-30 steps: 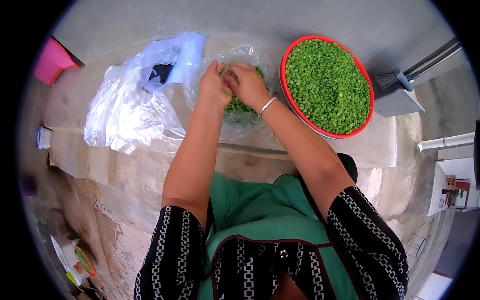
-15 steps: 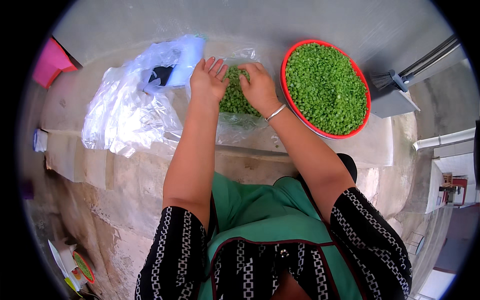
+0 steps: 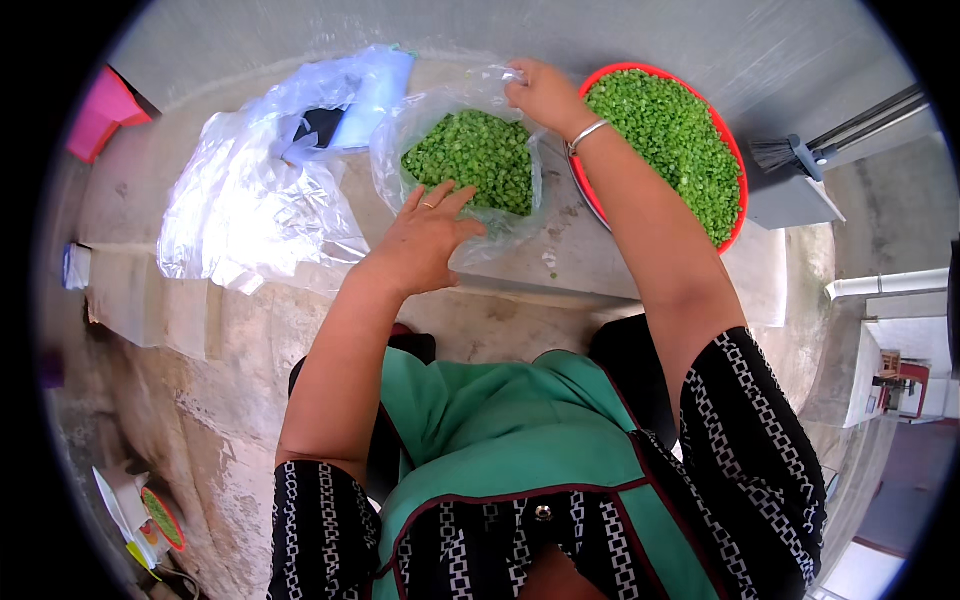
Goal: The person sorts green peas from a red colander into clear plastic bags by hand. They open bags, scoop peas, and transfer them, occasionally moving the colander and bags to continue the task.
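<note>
A clear plastic bag [image 3: 392,150] stands on the concrete ledge in front of me, its mouth spread wide around chopped green vegetable pieces [image 3: 470,155]. At its far right rim, my right hand [image 3: 552,98] is closed on the plastic, the fingertips pinching the edge. My left hand [image 3: 428,238] lies over the near rim, fingers spread, with the fingertips at the greens. Right of the bag, a red-rimmed basin [image 3: 741,190] is heaped with the same chopped greens, and my right forearm crosses over its near left side.
Crumpled clear plastic bags [image 3: 250,200] and a blue packet [image 3: 380,100] lie left on the ledge. A pink dustpan-like thing [image 3: 105,112] is at the far left; a grey brush [image 3: 785,155] leans at the right. A grey wall [image 3: 480,30] runs behind.
My hands have moved apart: the right up to the bag's far rim, taking hold of it, the left down to the near rim. The bag's mouth is wider and the greens show more.
</note>
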Action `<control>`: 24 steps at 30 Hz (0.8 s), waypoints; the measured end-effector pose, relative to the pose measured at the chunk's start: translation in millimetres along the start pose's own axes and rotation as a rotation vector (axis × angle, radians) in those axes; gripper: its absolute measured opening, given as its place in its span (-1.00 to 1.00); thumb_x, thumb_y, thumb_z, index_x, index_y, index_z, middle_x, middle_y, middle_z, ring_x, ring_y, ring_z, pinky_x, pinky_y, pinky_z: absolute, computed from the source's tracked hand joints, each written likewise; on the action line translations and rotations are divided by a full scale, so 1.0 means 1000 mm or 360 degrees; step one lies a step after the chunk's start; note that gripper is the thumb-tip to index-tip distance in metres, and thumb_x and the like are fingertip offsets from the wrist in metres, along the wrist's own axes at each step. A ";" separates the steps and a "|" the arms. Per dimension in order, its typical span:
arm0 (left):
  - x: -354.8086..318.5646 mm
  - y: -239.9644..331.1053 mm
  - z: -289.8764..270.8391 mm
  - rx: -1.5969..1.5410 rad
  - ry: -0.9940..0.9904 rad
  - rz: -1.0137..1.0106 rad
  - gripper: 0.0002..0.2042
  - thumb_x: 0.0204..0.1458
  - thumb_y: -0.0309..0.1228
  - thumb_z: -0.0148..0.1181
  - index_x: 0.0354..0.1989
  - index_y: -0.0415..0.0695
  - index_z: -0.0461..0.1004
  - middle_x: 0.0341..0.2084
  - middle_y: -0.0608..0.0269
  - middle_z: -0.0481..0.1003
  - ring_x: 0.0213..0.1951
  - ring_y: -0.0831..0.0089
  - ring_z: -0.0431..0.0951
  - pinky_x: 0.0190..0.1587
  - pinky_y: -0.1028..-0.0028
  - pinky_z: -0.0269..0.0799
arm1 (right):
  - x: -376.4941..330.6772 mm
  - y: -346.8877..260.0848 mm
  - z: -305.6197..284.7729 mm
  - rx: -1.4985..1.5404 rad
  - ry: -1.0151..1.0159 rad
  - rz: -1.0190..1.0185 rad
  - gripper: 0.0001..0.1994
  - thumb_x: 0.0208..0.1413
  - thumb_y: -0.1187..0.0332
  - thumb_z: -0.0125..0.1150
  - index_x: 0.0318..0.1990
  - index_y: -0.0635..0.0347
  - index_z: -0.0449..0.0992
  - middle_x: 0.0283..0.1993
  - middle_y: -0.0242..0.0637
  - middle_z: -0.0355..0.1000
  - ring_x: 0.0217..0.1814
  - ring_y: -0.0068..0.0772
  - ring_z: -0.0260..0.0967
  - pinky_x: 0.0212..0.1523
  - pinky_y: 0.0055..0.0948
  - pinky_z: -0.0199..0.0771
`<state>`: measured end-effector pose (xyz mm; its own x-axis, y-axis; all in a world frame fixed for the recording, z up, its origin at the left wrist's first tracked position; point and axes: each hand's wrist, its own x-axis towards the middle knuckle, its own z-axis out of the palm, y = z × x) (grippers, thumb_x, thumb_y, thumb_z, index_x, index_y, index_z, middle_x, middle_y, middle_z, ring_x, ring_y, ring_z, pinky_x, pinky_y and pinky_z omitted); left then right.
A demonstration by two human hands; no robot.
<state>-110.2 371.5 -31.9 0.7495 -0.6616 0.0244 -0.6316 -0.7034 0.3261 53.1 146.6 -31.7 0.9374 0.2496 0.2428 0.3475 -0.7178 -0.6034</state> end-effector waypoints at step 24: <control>0.010 -0.041 -0.088 -0.1743 0.1930 -0.0477 -0.81 -0.03 -0.53 0.20 -0.20 -0.19 0.49 -0.44 0.36 0.47 -0.36 0.66 0.42 -0.29 0.67 0.32 | 0.030 -0.118 -0.107 0.0834 -0.0438 0.0270 -0.61 0.04 0.38 0.09 0.06 0.23 0.32 -0.32 -0.38 0.42 -0.38 -0.65 0.30 -0.30 -0.63 0.29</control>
<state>-59.5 416.7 38.0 0.8509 0.3966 0.3445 -0.4097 0.0908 0.9077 38.0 169.3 128.5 0.9281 0.3688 -0.0519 0.0931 -0.3648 -0.9264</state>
